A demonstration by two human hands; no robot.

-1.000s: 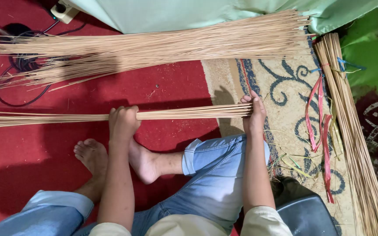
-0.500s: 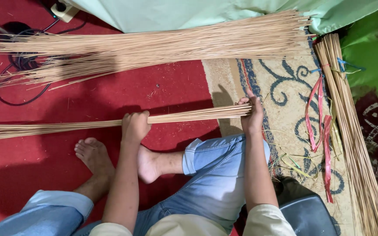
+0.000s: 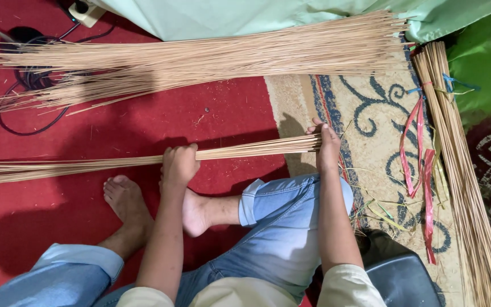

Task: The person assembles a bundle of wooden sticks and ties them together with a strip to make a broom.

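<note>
My left hand is closed around the middle of a long thin bundle of tan sticks that runs across the floor above my feet. The palm of my right hand lies flat against the bundle's right end, fingers up. The bundle tilts slightly, higher at its right end, and its left part fans out toward the left edge. I sit on the floor in blue jeans with bare feet under the bundle.
A large loose pile of sticks lies across the top. Another tied bundle lies along the right. Red and yellow plastic strips lie on the patterned mat. Black cables and a power strip are top left; a dark stool is bottom right.
My left hand slid to the right along the bundle, from near its left part toward the middle. The bundle's right end rose slightly. My right hand stayed at the end.
</note>
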